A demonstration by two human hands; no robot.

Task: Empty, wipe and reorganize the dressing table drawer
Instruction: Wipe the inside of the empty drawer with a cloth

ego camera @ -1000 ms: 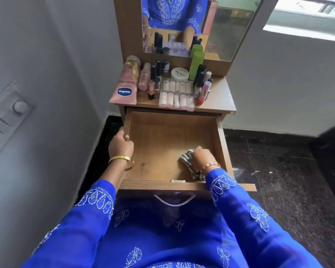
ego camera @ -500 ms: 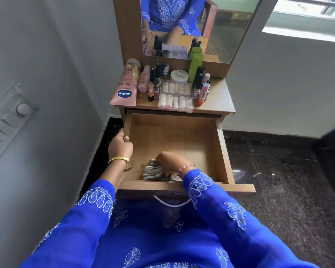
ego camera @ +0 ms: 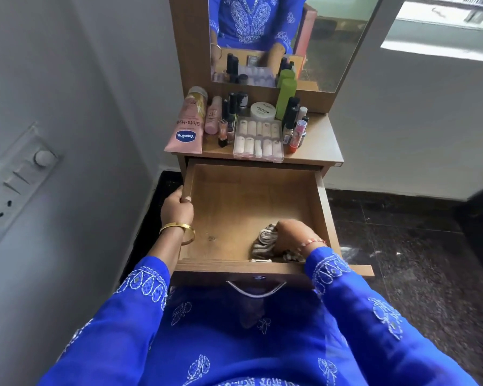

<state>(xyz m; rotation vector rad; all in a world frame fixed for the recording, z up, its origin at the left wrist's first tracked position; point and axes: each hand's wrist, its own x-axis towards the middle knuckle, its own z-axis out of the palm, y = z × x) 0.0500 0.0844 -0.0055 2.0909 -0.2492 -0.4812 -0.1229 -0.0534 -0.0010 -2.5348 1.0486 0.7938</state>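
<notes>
Wiping in progress: pulled-out light-brown wooden drawer point(ego camera: 234, 201) of the dressing table point(ego camera: 322, 146) holds nothing but a crumpled grey-and-white striped cloth point(ego camera: 264, 239), lying against the front wall toward the drawer's front-right corner. Right hand point(ego camera: 289, 235) rests on top of the cloth, fingers curled down over it and bunching it; judged a loose grasp on the cloth, though the fingertips are hidden. Left hand point(ego camera: 176, 208) is clenched on the drawer's left side wall near its middle, fingertips hooked over the rim, steadying it. Contents parked on the tabletop above: pink Vaseline lotion tube point(ego camera: 185, 126) at the left edge, clear plastic case of pale press-on nails point(ego camera: 258, 138) at the front edge, round white cream jar point(ego camera: 263, 110) and tall green bottle point(ego camera: 286, 97) toward the back, upright dark bottles and lipsticks between. Risks from here, as judgement: the nail case and the tube sit right at the tabletop's front edge, directly over the open drawer, so a sleeve or a rising forearm could knock them in or onto the floor. Standing bottles are crowded; one nudge could topple several. Drawer is far out, so pressing hard near the front wall could tilt or strain it, especially if the left hand lets go. Back corners look untouched and may get skipped.
</notes>
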